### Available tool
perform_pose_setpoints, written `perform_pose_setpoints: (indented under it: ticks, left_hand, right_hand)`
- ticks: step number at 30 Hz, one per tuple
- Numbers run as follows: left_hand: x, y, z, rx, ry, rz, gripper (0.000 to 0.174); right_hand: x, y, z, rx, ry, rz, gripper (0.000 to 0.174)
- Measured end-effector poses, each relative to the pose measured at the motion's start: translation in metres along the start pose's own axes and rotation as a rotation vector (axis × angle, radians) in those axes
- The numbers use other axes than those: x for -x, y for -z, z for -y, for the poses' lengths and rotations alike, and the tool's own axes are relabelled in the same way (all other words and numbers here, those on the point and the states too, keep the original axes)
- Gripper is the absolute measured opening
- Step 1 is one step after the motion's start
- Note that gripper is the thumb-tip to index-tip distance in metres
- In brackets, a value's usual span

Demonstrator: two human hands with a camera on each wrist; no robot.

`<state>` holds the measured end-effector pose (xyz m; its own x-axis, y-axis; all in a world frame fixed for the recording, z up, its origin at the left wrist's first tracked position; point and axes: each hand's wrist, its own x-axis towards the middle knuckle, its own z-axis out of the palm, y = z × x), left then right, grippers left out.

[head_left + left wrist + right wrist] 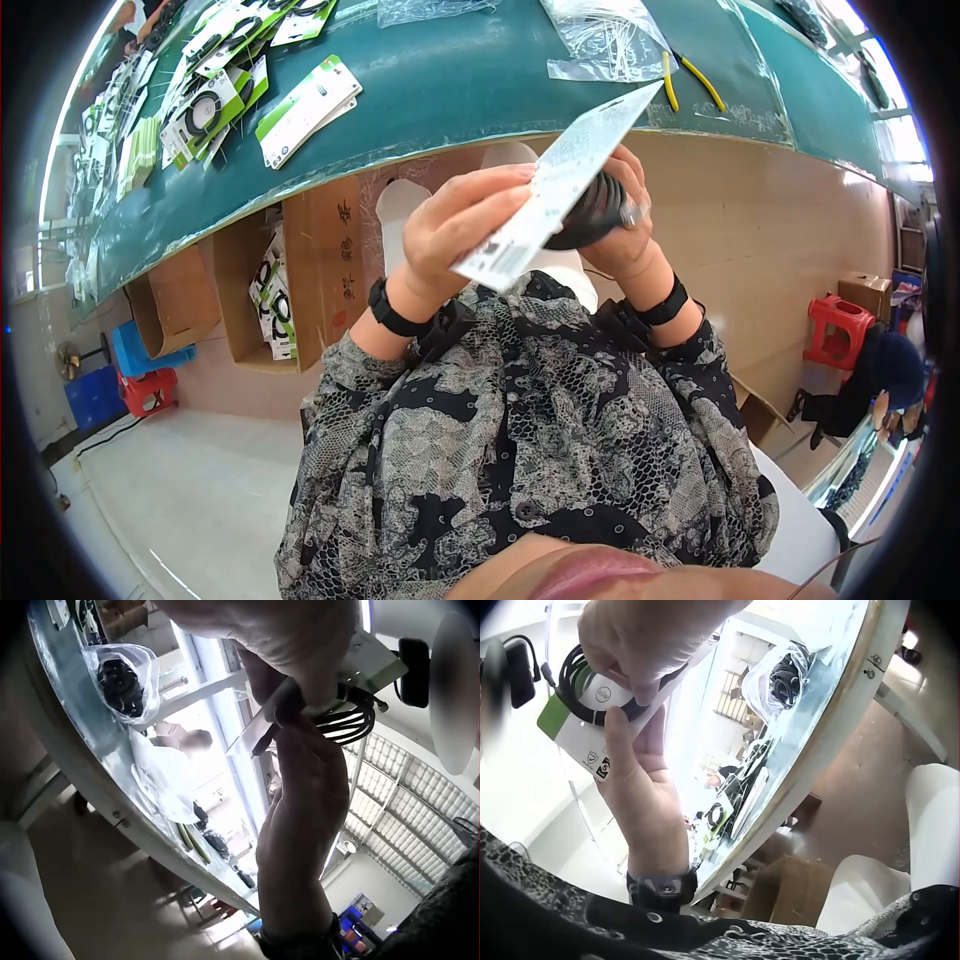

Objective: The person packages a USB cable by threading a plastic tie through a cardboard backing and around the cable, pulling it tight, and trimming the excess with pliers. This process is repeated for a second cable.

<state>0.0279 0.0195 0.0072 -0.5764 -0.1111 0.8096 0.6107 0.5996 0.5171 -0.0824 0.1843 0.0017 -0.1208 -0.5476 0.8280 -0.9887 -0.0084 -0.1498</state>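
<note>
A white and green card [560,180] is held up over the lap, tilted, its printed back facing the head camera. A coiled black cable [592,215] lies against its other face; in the right wrist view the coil [574,690] rests on the card [581,742]. The left hand [465,225] pinches the card's near side, thumb on the front beside the coil in the right wrist view. The right hand [628,210] grips the coil and the card's edge, fingers curled; in the right wrist view its fingertips press near the coil.
On the green table [420,95] lie carded cables [205,110], blank-looking cards [308,112], a bag of white ties [610,40] and yellow-handled pliers [700,82]. Cardboard boxes [325,260] stand below the table edge at left; a red stool [832,330] is at right.
</note>
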Motion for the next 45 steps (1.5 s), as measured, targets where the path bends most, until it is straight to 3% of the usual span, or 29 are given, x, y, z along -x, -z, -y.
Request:
perform_pose_setpoints:
  ticks: [3,7,10,14,15,18,20,35,38,40,43,44,45]
  left_hand:
    - [-0.006,0.010,0.000,-0.036,-0.188,0.104,0.036]
    - [-0.020,0.023,-0.007,-0.056,-0.237,0.240,0.030]
    - [-0.026,0.031,-0.005,-0.108,-0.269,0.278,0.032]
    - [-0.035,0.035,-0.004,-0.174,-0.331,0.291,0.034]
    - [-0.037,0.036,-0.004,-0.192,-0.353,0.288,0.034]
    - [-0.041,0.040,-0.007,-0.254,-0.361,0.285,0.035]
    - [-0.043,0.041,-0.007,-0.289,-0.366,0.283,0.036]
    - [-0.040,0.038,-0.001,-0.295,-0.337,0.251,0.037]
    - [-0.038,0.038,0.003,-0.300,-0.330,0.257,0.037]
    - [-0.034,0.037,0.008,-0.306,-0.325,0.258,0.037]
    - [-0.025,0.031,0.021,-0.244,-0.186,0.192,0.032]
    - [-0.019,0.028,0.023,-0.244,-0.186,0.192,0.032]
    - [-0.011,0.024,0.023,-0.198,0.015,0.127,0.029]
  right_hand:
    - [0.000,0.002,0.005,-0.057,-0.057,0.007,0.018]
    - [0.008,0.003,0.006,-0.175,-0.076,0.046,0.026]
    - [0.013,0.005,0.005,-0.401,-0.366,0.260,0.028]
    - [0.007,0.013,0.008,-0.491,-0.492,0.376,0.028]
    - [0.006,0.013,0.006,-0.492,-0.488,0.375,0.028]
    - [0.003,0.012,0.000,-0.241,-0.082,0.293,0.030]
    - [0.004,0.012,-0.003,-0.242,-0.066,0.291,0.030]
    - [-0.002,0.013,-0.004,-0.257,-0.033,0.302,0.027]
    - [-0.006,0.010,0.000,-0.307,-0.133,0.277,0.024]
    - [-0.013,0.008,-0.001,-0.280,-0.103,0.231,0.023]
    - [-0.025,0.008,0.001,-0.219,-0.049,0.136,0.021]
    - [-0.028,0.009,0.005,-0.262,-0.231,0.157,0.020]
    - [-0.031,0.009,0.010,-0.305,-0.414,0.178,0.020]
